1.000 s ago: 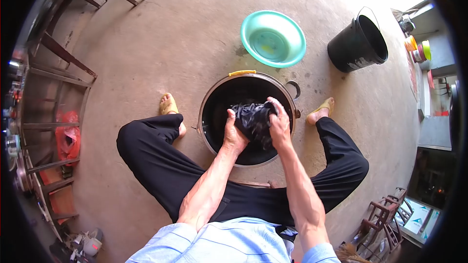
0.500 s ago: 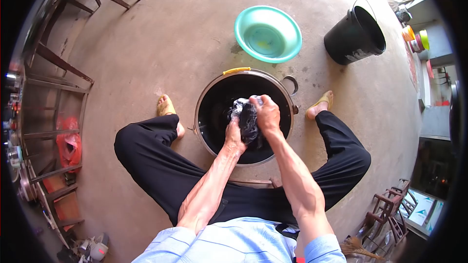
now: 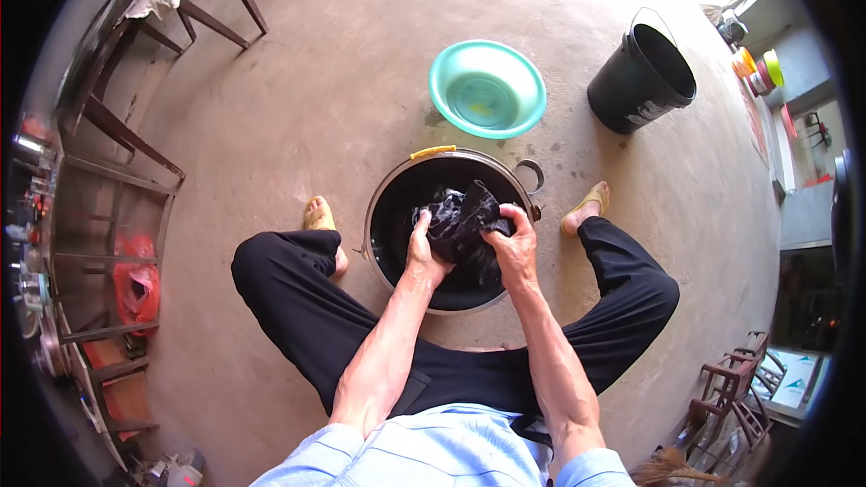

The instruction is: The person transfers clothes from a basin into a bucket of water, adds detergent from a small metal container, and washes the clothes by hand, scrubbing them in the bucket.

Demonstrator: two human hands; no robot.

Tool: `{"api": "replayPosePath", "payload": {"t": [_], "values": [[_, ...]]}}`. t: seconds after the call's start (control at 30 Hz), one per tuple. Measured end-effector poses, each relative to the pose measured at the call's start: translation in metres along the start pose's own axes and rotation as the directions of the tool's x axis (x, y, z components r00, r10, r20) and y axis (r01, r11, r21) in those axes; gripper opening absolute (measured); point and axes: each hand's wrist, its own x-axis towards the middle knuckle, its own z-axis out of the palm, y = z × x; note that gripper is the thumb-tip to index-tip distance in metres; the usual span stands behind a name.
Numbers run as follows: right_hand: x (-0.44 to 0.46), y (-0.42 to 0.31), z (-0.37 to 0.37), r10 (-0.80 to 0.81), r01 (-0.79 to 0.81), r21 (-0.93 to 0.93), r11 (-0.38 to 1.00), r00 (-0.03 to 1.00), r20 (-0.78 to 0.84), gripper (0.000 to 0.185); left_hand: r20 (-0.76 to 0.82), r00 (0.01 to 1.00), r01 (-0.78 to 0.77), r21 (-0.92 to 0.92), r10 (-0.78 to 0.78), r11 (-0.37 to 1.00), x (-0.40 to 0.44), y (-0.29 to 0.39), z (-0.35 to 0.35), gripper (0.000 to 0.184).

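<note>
A dark, sudsy cloth (image 3: 460,221) is held bunched over the black tub (image 3: 385,243), where drips can be caught; it is cupped from the left by the half-open left hand (image 3: 426,252) and pinched at right by the right hand's (image 3: 516,248) curled fingers. The green basin (image 3: 442,95) sits beyond, within reach.

The left hand (image 3: 428,251) is holding at the left side of the grip, its thumb (image 3: 421,221) pointing away from the body. The right hand (image 3: 514,248) is pinching at the opposite side, with its fingers bending. Behind the grip, the left forearm (image 3: 383,347) and the right forearm (image 3: 550,347) are reaching forward, bare, and coming closer together toward the wrists.
</note>
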Motion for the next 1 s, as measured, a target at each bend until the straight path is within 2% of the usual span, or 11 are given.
{"api": "replayPosePath", "payload": {"t": [0.13,0.2,0.23,0.27,0.43,0.5,0.6,0.67,0.77,0.87,1.0], "values": [[0.01,-0.049,0.007,-0.295,0.291,-0.349,0.891,0.955,0.042,0.044,-0.463,0.854,0.272,0.012,-0.236,0.962,-0.023,-0.003,0.011,0.09],[0.004,-0.067,0.018,-0.357,0.484,-0.638,0.599,0.875,0.328,0.043,-0.438,0.854,0.275,-0.08,-0.281,0.958,-0.031,-0.004,0.014,0.09],[-0.004,-0.066,0.026,-0.345,0.51,-0.666,0.545,0.86,0.376,0.041,0.011,0.974,0.224,-0.236,-0.228,0.946,-0.028,-0.006,0.004,0.089],[-0.017,-0.062,0.034,-0.388,0.567,-0.657,0.498,0.822,0.416,0.039,0.438,0.897,0.242,-0.389,-0.052,0.889,-0.025,-0.007,-0.007,0.089],[-0.08,-0.044,0.061,-0.316,0.549,-0.652,0.523,0.836,0.449,0.039,0.19,0.982,0.055,-0.182,-0.02,0.982,-0.022,0.008,-0.012,0.051],[-0.076,-0.029,0.064,-0.307,0.5,-0.677,0.54,0.866,0.394,0.038,0.433,0.895,0.278,-0.345,-0.111,0.896,0.025,-0.028,-0.094,0.042],[-0.036,0.014,0.057,-0.2,0.347,-0.673,0.654,0.936,0.289,0.035,0.197,0.925,-0.289,-0.19,0.324,0.938,0.031,-0.052,-0.085,0.034],[0.01,0.05,0.043,0.164,-0.043,-0.63,0.776,0.977,0.136,0.036,-0.369,0.929,-0.056,-0.092,0.018,0.994,0.018,-0.025,-0.035,0.035],[0.024,0.046,0.026,0.163,0.008,-0.549,0.836,0.951,0.262,0.045,-0.418,0.902,-0.113,0.013,0.108,0.994,0.023,-0.022,-0.034,0.037],[0.003,0.028,-0.001,-0.183,0.364,-0.683,0.633,0.928,0.325,0.049,-0.426,0.895,-0.04,0.21,0.128,0.977,0.029,-0.004,-0.039,0.038],[-0.016,0.005,-0.035,-0.157,-0.08,-0.751,0.655,0.958,-0.238,0.034,-0.492,0.864,-0.031,0.158,0.106,0.987,0.039,-0.002,-0.03,0.04]]}}
